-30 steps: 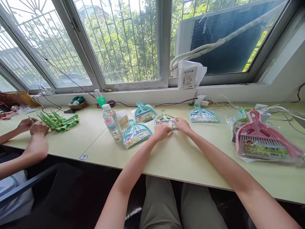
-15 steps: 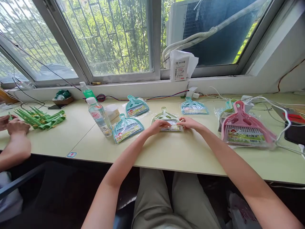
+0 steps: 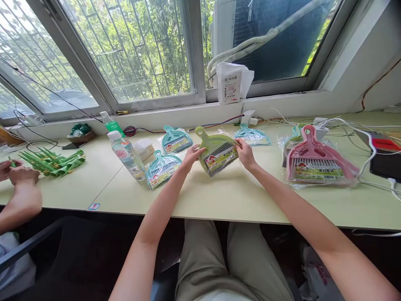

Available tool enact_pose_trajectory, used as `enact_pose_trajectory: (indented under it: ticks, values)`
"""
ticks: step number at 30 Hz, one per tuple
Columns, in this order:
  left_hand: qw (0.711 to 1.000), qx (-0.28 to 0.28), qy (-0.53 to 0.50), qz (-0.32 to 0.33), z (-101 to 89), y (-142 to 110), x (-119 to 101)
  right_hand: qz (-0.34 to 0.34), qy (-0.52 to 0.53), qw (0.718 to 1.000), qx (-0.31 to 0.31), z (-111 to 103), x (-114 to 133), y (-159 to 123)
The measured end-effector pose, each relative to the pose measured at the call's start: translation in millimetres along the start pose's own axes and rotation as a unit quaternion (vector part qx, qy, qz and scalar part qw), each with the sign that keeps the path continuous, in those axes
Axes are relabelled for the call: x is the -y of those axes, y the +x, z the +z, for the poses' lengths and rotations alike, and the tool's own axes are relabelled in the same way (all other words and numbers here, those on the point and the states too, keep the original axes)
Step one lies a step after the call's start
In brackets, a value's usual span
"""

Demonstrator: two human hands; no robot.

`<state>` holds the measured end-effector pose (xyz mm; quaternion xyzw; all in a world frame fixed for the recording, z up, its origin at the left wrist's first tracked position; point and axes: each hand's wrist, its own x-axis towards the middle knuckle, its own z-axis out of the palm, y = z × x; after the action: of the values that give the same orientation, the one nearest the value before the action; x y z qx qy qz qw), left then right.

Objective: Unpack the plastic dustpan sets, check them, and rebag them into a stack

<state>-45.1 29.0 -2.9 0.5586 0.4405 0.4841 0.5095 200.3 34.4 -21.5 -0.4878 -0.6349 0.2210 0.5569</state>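
Sits facing barred windows (image 3: pixel 134 54), with an air-conditioning unit (image 3: pixel 272 46) behind the right-hand glass. Works over a long pale-yellow table (image 3: pixel 225 205), with both forearms crossing its near edge and bare tabletop running from that edge up to the held set, then right as far as a bagged pink dustpan-and-brush set (image 3: pixel 315 165). Has, partly hidden under that pink set, a green-handled set (image 3: pixel 296 131), near white cables (image 3: pixel 347 125) looping across the right end.

Grips a green dustpan set (image 3: pixel 216 146) in clear wrap at mid-table, tilted, handle toward the upper left. Closes the left hand (image 3: pixel 191 158) on the rim near the handle, the right hand (image 3: pixel 246 154) on the opposite corner. Cannot tell whether the lower edge touches the tabletop.

Shares the table's far left with a co-worker's hands (image 3: pixel 23 173), beside a bundle of green stem-like pieces (image 3: pixel 56 163). Has wrapped blue sets (image 3: pixel 164 167) around the held one: two to the left, one beyond the right hand. Meets, farther left, a clear white-capped bottle (image 3: pixel 127 156) just beside the nearest blue set, with a green-labelled bottle (image 3: pixel 112 124) behind. Cannot tell how full either is. Includes a white packet (image 3: pixel 232 83) on the sill and a small brown tray (image 3: pixel 82 140) holding something dark green.
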Motion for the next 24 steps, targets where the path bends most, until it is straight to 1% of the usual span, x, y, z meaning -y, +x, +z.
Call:
enact_pose_trajectory:
  ticks: [2, 4, 5, 6, 7, 9, 11, 12, 14, 16, 18, 19, 20, 21, 22, 24]
  values:
    - [1.000, -0.031, -0.003, 0.007, 1.3, 0.4, 1.2, -0.027, -0.064, 0.997, -0.041, -2.0, 5.0, -3.8]
    - [0.998, -0.058, -0.008, 0.018, 1.4, 1.1, 2.3, -0.069, -0.124, 0.986, -0.088, -5.3, 12.8, -7.7]
    - [0.997, -0.071, -0.013, 0.026, 0.9, 1.6, 2.8, -0.084, -0.139, 0.983, -0.089, -6.7, 17.0, -9.6]
    - [0.996, -0.084, -0.019, 0.033, 0.1, 2.3, 3.4, -0.086, -0.140, 0.984, -0.072, -7.3, 20.9, -11.3]
    - [0.994, -0.099, -0.027, 0.040, -1.1, 3.1, 3.9, -0.074, -0.126, 0.988, -0.040, -6.9, 23.9, -12.7]
    - [0.990, -0.122, -0.047, 0.050, -4.3, 4.7, 4.8, -0.006, -0.063, 0.997, 0.033, -2.5, 25.7, -14.8]
    - [0.988, -0.128, -0.067, 0.056, -8.0, 6.1, 5.2, 0.090, 0.034, 0.992, 0.081, 5.6, 21.3, -15.6]
    - [0.988, -0.122, -0.073, 0.059, -9.9, 6.5, 5.4, 0.130, 0.087, 0.984, 0.090, 10.0, 17.1, -15.5]
    - [0.992, -0.090, -0.070, 0.059, -12.8, 6.8, 5.8, 0.169, 0.186, 0.964, 0.088, 17.4, 6.9, -14.4]
    - [0.997, -0.027, -0.053, 0.043, -13.8, 6.6, 7.0, 0.171, 0.255, 0.949, 0.072, 21.1, -2.9, -12.4]
    - [0.998, 0.042, -0.038, 0.015, -12.2, 6.8, 9.3, 0.177, 0.283, 0.941, 0.052, 21.1, -9.8, -10.0]
    - [0.998, 0.060, -0.034, 0.002, -10.6, 7.2, 10.7, 0.187, 0.287, 0.938, 0.044, 20.1, -11.7, -8.8]
    - [0.997, 0.064, -0.032, -0.009, -8.8, 8.0, 12.2, 0.197, 0.287, 0.936, 0.039, 18.8, -12.5, -7.6]
    - [0.998, 0.050, -0.032, -0.016, -7.2, 9.1, 13.4, 0.205, 0.286, 0.935, 0.039, 17.2, -12.5, -6.4]
    - [0.999, 0.023, -0.033, -0.022, -6.2, 10.6, 14.3, 0.209, 0.285, 0.935, 0.043, 15.6, -11.7, -5.0]
    - [0.998, -0.049, -0.041, -0.027, -8.5, 14.4, 14.1, 0.207, 0.286, 0.934, 0.055, 11.9, -9.6, -1.7]
